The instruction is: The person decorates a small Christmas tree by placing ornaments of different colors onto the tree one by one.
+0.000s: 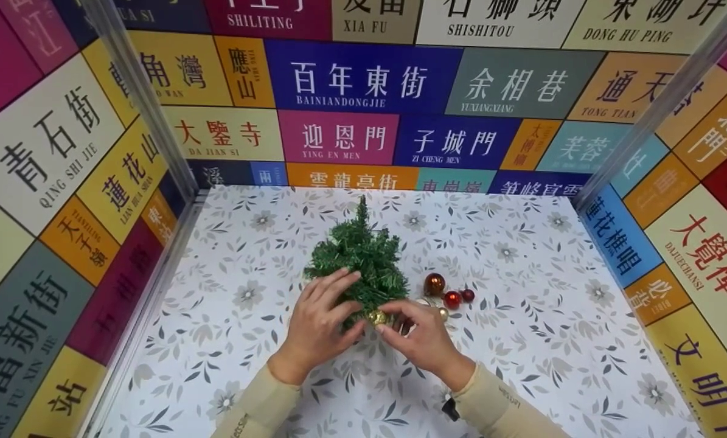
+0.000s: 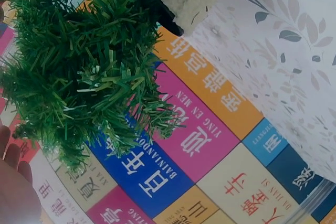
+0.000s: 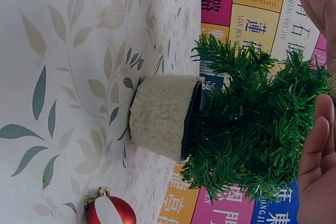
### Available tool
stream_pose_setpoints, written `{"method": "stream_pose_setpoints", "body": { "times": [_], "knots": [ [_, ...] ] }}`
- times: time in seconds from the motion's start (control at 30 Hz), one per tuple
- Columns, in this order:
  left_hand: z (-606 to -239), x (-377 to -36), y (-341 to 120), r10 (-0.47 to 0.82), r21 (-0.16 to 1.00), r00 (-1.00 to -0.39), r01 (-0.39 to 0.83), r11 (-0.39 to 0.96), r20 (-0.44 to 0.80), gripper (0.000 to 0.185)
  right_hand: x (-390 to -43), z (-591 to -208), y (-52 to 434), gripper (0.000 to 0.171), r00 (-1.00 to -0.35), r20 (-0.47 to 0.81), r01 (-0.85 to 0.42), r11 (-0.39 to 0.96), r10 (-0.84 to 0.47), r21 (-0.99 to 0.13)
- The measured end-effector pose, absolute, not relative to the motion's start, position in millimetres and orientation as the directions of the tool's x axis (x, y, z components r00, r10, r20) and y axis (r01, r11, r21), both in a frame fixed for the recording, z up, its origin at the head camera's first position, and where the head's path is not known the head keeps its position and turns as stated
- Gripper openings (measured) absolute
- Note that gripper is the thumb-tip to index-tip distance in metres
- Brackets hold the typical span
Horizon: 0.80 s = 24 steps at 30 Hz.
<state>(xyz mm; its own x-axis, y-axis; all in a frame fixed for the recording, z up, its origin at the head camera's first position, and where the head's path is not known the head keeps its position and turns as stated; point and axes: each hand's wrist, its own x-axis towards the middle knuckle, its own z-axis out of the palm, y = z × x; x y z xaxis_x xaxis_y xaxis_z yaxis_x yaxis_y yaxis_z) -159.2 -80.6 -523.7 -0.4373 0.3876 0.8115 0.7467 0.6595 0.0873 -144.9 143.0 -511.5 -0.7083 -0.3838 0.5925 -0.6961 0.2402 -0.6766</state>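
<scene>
A small green artificial Christmas tree (image 1: pixel 357 249) stands on the table; its cream fleecy base (image 3: pixel 160 116) shows in the right wrist view. My right hand (image 1: pixel 423 337) pinches a shiny gold bauble (image 1: pixel 376 317) between thumb and fingers, against the tree's near side. On the tree's left, my left hand (image 1: pixel 320 316) has its fingers spread along the branches, with thumb and forefinger apart near the bauble. The left wrist view catches part of that left hand (image 2: pixel 18 192) beside the foliage (image 2: pixel 89 72). The bauble's hanging loop cannot be made out.
Right of the tree lie an amber bauble (image 1: pixel 434 284), a red bauble (image 1: pixel 452 299), a dark red one (image 1: pixel 467 295) and a small gold one (image 1: pixel 443 313). A red-and-white bauble (image 3: pixel 111 211) shows in the right wrist view. Sign-covered walls (image 1: pixel 363 79) enclose the leaf-patterned table (image 1: pixel 229 340).
</scene>
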Motion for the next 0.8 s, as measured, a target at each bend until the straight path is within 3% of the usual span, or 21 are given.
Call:
{"method": "stream_pose_setpoints", "body": {
  "times": [0.37, 0.57, 0.8],
  "knots": [
    [-524, -157, -79, 0.373, 0.095, -0.408, 0.770, 0.630, 0.833, 0.005, -143, -511, 142, 0.027, -0.720, 0.566, -0.676, 0.220, -0.401, -0.704],
    [-523, -154, -80, 0.366, 0.125, -0.415, 0.786, 0.606, 0.833, 0.005, -149, -533, 148, 0.024, -0.737, 0.531, -0.656, 0.255, -0.418, -0.710],
    [-522, -150, -80, 0.373, 0.160, -0.437, 0.796, 0.583, 0.819, 0.006, -155, -552, 152, 0.024, -0.697, 0.549, -0.705, 0.302, -0.461, -0.642]
  ]
}}
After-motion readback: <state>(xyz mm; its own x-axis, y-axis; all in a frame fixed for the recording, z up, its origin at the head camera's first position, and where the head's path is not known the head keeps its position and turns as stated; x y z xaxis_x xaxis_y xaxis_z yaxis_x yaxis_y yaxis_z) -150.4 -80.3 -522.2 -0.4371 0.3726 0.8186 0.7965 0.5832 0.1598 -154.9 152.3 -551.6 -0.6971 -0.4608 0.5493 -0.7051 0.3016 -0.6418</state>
